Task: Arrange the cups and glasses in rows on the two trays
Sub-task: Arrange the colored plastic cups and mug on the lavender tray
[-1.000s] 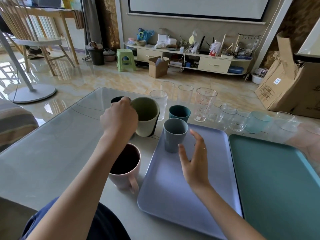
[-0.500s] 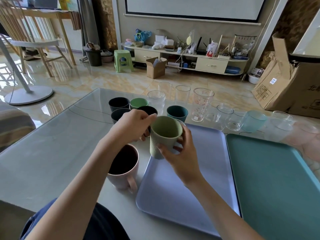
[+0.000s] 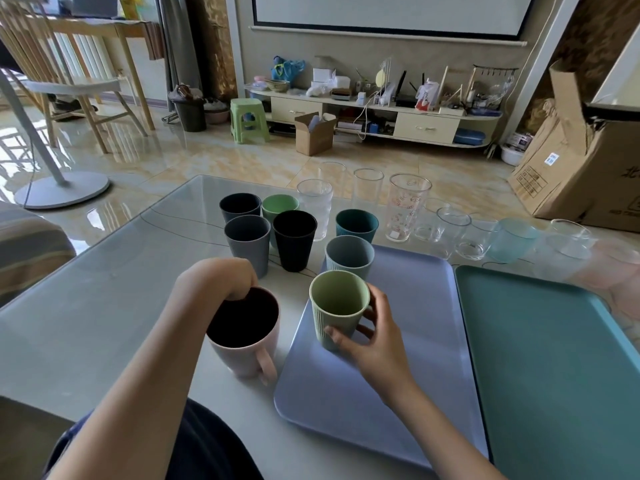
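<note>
A home living room: low media cabinet, projector screen, glossy tiled floor, plastic stool.

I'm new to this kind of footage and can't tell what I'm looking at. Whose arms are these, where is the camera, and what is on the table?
No machine here: a person wears a wide-angle camera on the head, looking forward and down, so the arms reaching in from below are their own. There is only this one view.

On the glass table lie two trays: a lilac tray and a teal tray to its right. The right hand grips a light green cup standing on the lilac tray, just in front of a grey-blue cup already there. The left hand hooks its fingers over the rim of a pink mug beside that tray.

Farther back, still on the table, stand more coloured cups and a line of clear glasses. The teal tray holds nothing.
</note>
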A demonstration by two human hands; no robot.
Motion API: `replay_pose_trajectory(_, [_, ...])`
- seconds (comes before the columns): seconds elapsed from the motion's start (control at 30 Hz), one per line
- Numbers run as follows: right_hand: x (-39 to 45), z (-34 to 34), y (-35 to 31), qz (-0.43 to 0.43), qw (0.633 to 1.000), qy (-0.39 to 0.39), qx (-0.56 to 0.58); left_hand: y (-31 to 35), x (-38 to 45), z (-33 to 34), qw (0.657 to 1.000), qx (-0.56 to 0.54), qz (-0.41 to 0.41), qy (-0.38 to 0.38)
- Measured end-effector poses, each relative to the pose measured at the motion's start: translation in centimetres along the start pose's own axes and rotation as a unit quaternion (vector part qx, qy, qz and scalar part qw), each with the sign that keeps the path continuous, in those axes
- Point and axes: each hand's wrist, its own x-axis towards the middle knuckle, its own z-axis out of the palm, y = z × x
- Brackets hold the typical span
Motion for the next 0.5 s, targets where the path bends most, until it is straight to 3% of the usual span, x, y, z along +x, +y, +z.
replay_pose_trajectory(0.3, [0.7, 0.3, 0.3, 0.011, 1.0, 0.004, 0.006, -2.1, 2.0, 0.4, 0.994, -0.029, -0.052, 0.096])
replay_pose_trajectory(0.5, [0.6, 0.1, 0.5, 0.018, 1.0, -0.024, 0.007, -2.0, 2.0, -0.1, 0.995, -0.033, -0.049, 0.081])
